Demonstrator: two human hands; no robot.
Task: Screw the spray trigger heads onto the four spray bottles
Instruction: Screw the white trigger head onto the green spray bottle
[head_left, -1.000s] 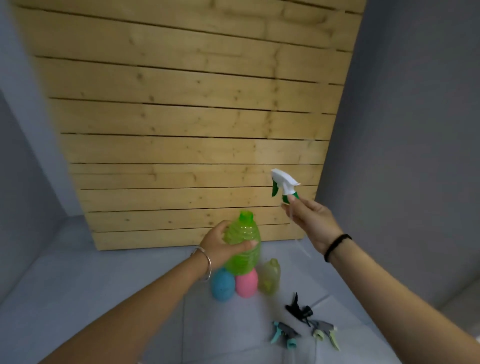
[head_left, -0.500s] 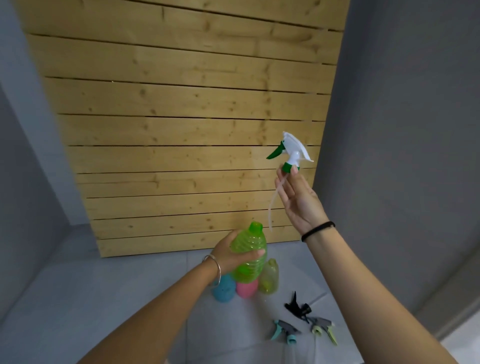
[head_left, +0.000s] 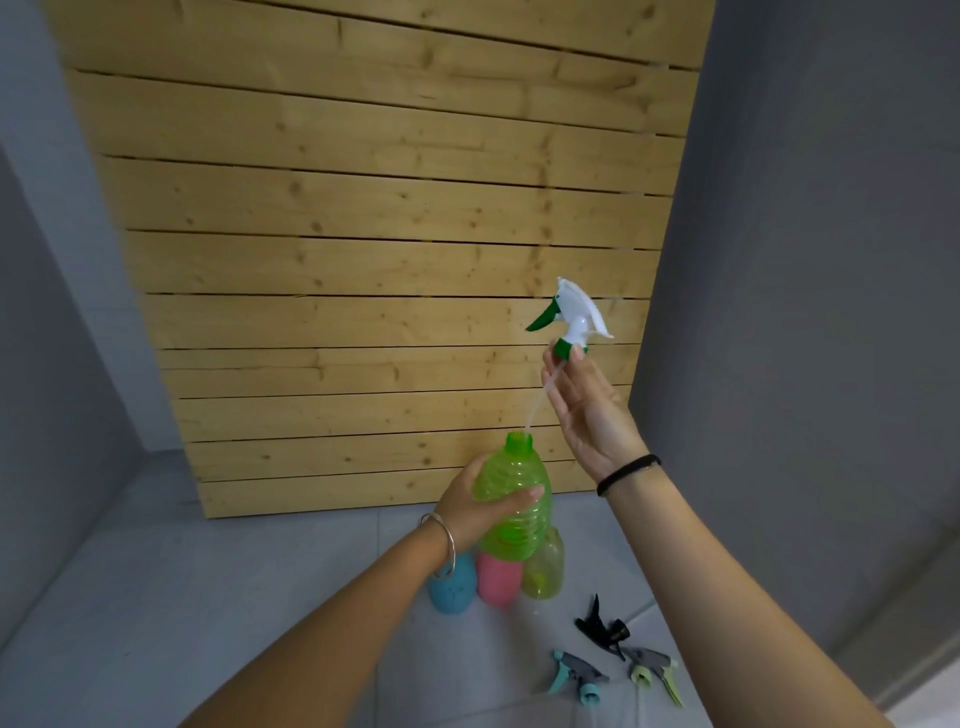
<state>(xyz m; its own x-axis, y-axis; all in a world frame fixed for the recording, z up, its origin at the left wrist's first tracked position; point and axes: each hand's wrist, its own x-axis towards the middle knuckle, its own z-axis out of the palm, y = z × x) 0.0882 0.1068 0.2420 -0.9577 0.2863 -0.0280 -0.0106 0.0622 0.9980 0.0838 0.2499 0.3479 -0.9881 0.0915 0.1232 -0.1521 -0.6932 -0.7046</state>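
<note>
My left hand (head_left: 478, 506) grips a ribbed green bottle (head_left: 514, 499) in the air, neck up and uncapped. My right hand (head_left: 587, 405) pinches the green collar of a white and green trigger head (head_left: 571, 317) above the bottle. Its clear dip tube (head_left: 540, 400) slants down, and its tip sits at the bottle's mouth. On the floor below stand a blue bottle (head_left: 453, 584), a pink bottle (head_left: 498, 577) and a yellow-green bottle (head_left: 545, 569). Three loose trigger heads lie to the right: a black one (head_left: 602, 626), a grey and teal one (head_left: 576, 675) and a grey and light-green one (head_left: 654, 670).
A slatted wooden panel (head_left: 363, 260) leans against the grey wall behind the bottles. Grey walls close in on the left and right. The floor (head_left: 182, 597) is pale grey tile.
My right hand lifted the trigger head up and then brought its tube tip over to the green bottle's mouth. My left hand kept the bottle raised.
</note>
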